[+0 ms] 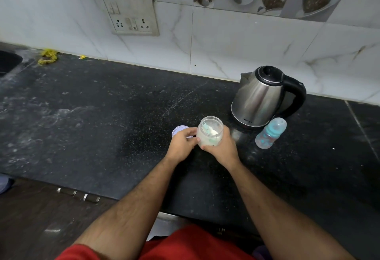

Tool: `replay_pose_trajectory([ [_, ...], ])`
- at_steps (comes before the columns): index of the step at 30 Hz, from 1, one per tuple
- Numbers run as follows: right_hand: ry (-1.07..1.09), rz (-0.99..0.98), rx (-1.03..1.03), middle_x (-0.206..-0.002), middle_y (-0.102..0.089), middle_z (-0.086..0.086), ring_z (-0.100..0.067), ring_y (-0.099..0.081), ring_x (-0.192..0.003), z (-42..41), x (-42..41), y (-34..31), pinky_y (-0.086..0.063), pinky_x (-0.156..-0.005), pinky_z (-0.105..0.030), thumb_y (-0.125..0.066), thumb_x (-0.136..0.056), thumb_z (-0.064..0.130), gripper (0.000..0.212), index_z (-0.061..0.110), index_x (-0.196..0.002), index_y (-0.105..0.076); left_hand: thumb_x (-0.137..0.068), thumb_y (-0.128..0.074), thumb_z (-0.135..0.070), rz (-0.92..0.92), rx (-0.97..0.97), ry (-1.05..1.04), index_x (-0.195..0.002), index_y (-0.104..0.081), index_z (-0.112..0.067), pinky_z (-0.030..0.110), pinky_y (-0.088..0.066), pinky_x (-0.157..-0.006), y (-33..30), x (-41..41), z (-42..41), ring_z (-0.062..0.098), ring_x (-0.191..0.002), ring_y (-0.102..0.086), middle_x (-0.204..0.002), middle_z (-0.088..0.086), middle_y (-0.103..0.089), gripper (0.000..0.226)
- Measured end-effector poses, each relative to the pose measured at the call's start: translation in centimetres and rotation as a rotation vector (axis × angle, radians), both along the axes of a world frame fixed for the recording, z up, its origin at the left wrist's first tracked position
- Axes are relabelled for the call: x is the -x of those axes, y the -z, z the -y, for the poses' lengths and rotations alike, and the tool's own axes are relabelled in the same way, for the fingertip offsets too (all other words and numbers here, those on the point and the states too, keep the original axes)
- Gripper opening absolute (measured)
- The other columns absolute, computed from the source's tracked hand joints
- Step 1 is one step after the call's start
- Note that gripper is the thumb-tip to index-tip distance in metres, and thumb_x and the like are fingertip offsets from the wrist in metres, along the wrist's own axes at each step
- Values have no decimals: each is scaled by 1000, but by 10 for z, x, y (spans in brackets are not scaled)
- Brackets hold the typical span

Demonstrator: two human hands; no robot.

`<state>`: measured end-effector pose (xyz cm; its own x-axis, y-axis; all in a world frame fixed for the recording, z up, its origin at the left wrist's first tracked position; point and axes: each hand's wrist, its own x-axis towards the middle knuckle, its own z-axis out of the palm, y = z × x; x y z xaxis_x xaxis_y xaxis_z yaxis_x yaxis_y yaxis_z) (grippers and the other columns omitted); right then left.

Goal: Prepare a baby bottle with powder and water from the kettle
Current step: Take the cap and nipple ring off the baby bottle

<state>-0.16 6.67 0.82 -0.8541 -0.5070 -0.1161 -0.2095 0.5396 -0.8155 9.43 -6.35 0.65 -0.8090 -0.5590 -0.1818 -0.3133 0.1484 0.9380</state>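
Observation:
An open clear jar [209, 130] of white powder, with a teal scoop inside, stands on the black counter [102, 126]. My right hand [223, 146] grips its right side. My left hand [182, 143] holds a pale lilac lid [178, 130] just left of the jar, its thumb touching the jar wall. A baby bottle [270, 133] with a teal ring and a clear cap stands to the right of the jar. Behind it is a steel kettle [261, 99] with a black handle and its lid down.
A sink corner [8, 62] sits at the far left with yellow scraps [48, 56] beside it. A wall socket plate [129, 14] hangs on the tiled backsplash. The counter's front edge runs across the lower left, with a drawer handle [79, 195] below it.

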Motion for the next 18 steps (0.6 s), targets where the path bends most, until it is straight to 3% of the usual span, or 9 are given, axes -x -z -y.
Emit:
replay_pose_trajectory([
  [4,-23,-24,-66,-124,-63,4,-21,-60,-116,-1,3,2,-51,-92,-38,-87,-53,46,90,22,-129,-45,-92,-66,-5,8,-8,-2,-131,-64,-14,34,-52,-100,-1,-1,-1,5,-101,-66,-128,-1,-68,39],
  [6,-39,-18,-81,-130,-61,1,-22,-56,-122,-5,5,2,-49,-98,-41,-87,-55,45,97,20,-137,-42,-92,-67,-7,7,-17,-23,-133,-62,-11,35,-52,-101,0,-3,-3,4,-98,-67,-128,-1,-67,41],
  [11,-22,-11,-124,-153,-44,-6,-24,-40,-141,-26,6,10,-36,-114,-43,-87,-70,27,108,13,-155,-23,-91,-71,-15,-18,17,-187,-119,-68,-14,36,-57,-93,12,-19,-20,8,-88,-69,-102,-9,-71,29],
  [14,45,-32,-91,-148,-50,-5,-21,-46,-136,-45,2,14,-38,-112,-40,-87,-73,26,97,14,-152,-32,-91,-70,-14,-63,22,-186,-108,-71,-19,37,-60,-87,21,-27,-38,1,-80,-68,-90,-11,-72,18],
  [18,149,-122,-25,-130,-64,-2,-16,-58,-119,-76,-1,15,-48,-101,-36,-83,-78,26,60,14,-132,-58,-90,-71,-15,-66,-2,-28,-99,-71,-28,38,-60,-84,25,-22,-67,1,-77,-68,-83,-11,-72,16],
])
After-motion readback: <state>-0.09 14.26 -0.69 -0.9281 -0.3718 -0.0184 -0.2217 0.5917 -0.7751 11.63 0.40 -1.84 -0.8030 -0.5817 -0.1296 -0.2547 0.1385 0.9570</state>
